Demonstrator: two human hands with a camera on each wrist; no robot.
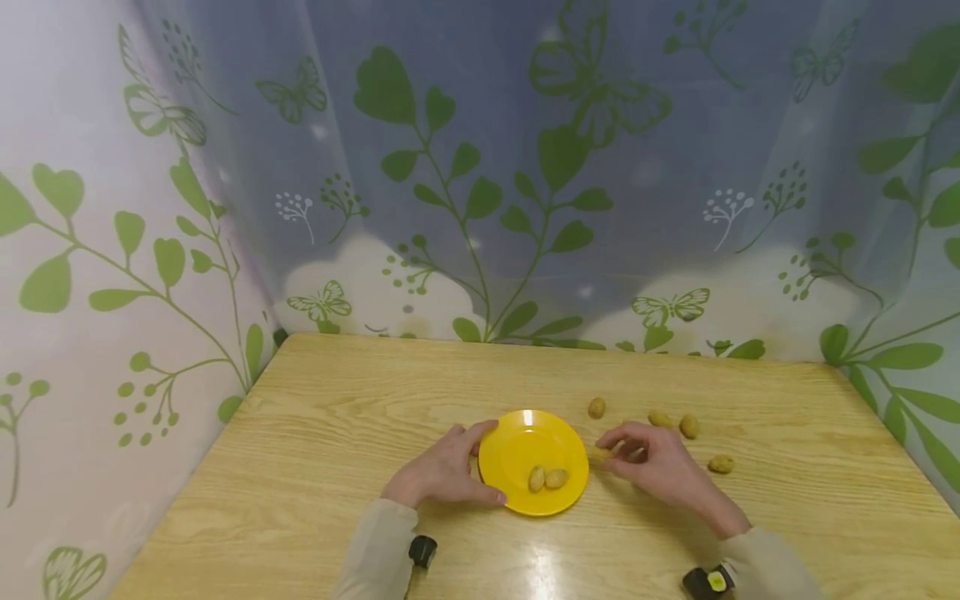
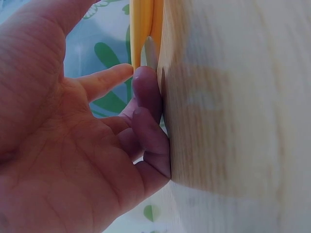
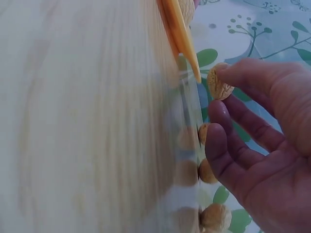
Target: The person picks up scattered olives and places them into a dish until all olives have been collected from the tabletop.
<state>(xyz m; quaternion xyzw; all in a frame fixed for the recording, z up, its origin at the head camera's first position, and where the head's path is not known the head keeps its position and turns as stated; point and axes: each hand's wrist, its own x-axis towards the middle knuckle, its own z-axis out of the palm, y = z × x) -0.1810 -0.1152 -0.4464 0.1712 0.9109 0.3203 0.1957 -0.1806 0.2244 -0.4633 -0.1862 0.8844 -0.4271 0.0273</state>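
A yellow plate [image 1: 517,450] lies on the table with two walnuts [image 1: 556,478] on its near part. My left hand [image 1: 450,471] holds the plate's left side, thumb at the near rim and forefinger at the far rim. In the left wrist view, one fingertip touches the edge of the plate [image 2: 141,29], while other fingers curl against the tabletop. Just right of the plate, my right hand [image 1: 656,462] pinches a walnut [image 3: 221,83] between thumb and fingers. That walnut appears raised off the table in the right wrist view, close to the plate's rim.
Several loose walnuts lie on the wooden table [image 1: 360,408]: one walnut [image 1: 596,407] beyond the plate's right edge, others [image 1: 689,426] behind and right of my right hand. A curtain [image 1: 480,167] printed with leaves and butterflies hangs along the back and sides.
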